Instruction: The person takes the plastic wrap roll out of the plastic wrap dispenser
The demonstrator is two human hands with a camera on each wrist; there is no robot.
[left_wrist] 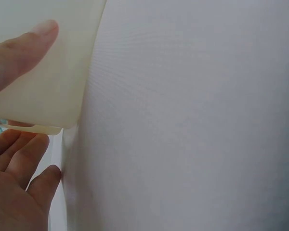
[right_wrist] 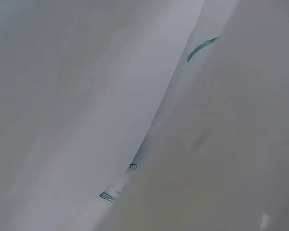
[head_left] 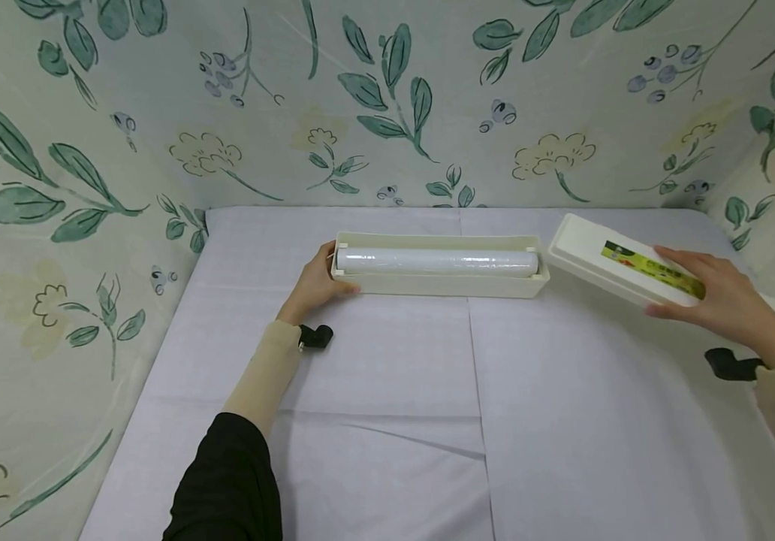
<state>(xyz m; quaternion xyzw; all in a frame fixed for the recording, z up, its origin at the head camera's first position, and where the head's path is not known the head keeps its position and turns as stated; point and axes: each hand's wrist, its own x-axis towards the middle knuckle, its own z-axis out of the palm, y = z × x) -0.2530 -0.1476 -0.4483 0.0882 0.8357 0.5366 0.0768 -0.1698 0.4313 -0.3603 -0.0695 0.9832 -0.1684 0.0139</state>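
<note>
A long cream plastic cling film box (head_left: 441, 286) lies open on the white cloth. Inside it is a shiny white roll of film (head_left: 438, 261). My left hand (head_left: 315, 283) grips the box's left end, and in the left wrist view its thumb (left_wrist: 24, 55) lies on the long front wall with the fingers at the end. To the right, tilted and lifted off the cloth, is the box's white lid (head_left: 580, 244) with a yellow-green label (head_left: 654, 269). My right hand (head_left: 725, 300) holds the lid by its right end, thumb on the near side.
A white cloth (head_left: 374, 466) with fold creases covers the table. Leaf-patterned fabric (head_left: 387, 105) hangs behind and at both sides. Each wrist carries a small black camera mount (head_left: 316, 336). The right wrist view shows mostly blurred pale surfaces.
</note>
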